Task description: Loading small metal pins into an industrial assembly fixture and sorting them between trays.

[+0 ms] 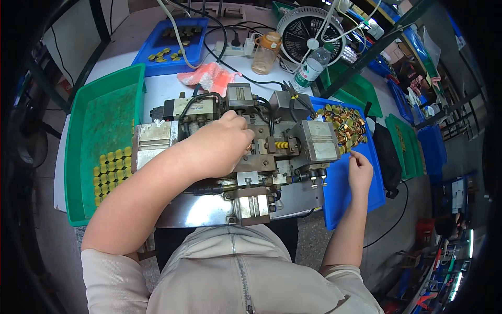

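My left hand (225,145) reaches over the middle of a metal clamping machine (257,164), fingers curled down into its centre. What those fingers hold, if anything, is hidden behind the hand. My right hand (361,175) is above a blue tray (340,201) on the right, thumb and fingers pinched together. Its fingertips are at the near edge of a heap of small round yellow and copper-coloured parts (345,124); whether a part is between them is too small to tell. A yellow spring (281,145) sits on the machine, right of my left hand.
At left, a green tray (107,99) holds rows of yellow round pieces (114,165). Behind the machine are a pink-and-white cloth (209,76), another blue tray (144,52), an orange-lidded jar (265,55), a water bottle (312,68), a fan (308,31) and loose cables.
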